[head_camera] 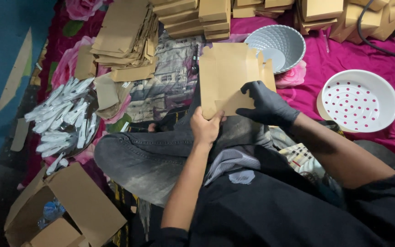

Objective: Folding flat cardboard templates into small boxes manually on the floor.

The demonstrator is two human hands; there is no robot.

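The left hand (205, 128), bare, has its fingers closed on the lower left corner of a flat brown cardboard blank (227, 73), thumb on top. The right hand (267, 106), in a black glove, has its fingers spread and only partly curled, pressing down a folded flap at the blank's lower right edge. The blank is held above the person's crossed legs in grey jeans (147, 158).

Just beyond the blank's upper right corner lies a grey textured bowl (289, 39). Well to the right of the blank sits a white round tray with red dots (360, 101) on a pink flowered cloth (325, 68). To the blank's upper left lies a loose stack of flat cardboard pieces (126, 39); farther left, a heap of small white packets (65, 120). Folded cardboard boxes (197, 16) are piled beyond the blank. Below left of it stands an open carton (76, 206).
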